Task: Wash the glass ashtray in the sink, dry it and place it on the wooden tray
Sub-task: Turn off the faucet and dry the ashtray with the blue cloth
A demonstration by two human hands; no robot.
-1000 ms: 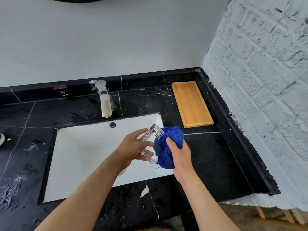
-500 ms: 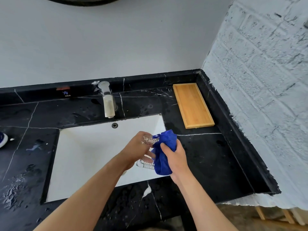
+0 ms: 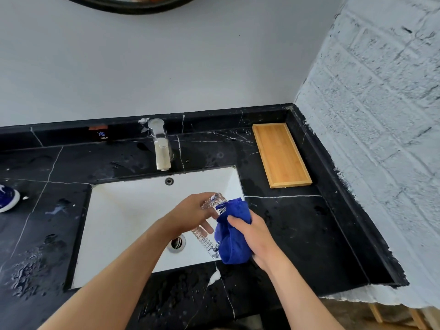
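Gripping the ashtray (image 3: 206, 236) in my left hand (image 3: 190, 216), I rub it with the cloth (image 3: 232, 236) bunched in my right hand (image 3: 256, 236). Wet glass could slip into the sink (image 3: 123, 210) below.

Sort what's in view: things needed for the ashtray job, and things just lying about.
For the job: glass ashtray in left hand; blue cloth in right hand; sink; wooden tray.

Lying about: faucet; blue-and-white object at counter's left edge.
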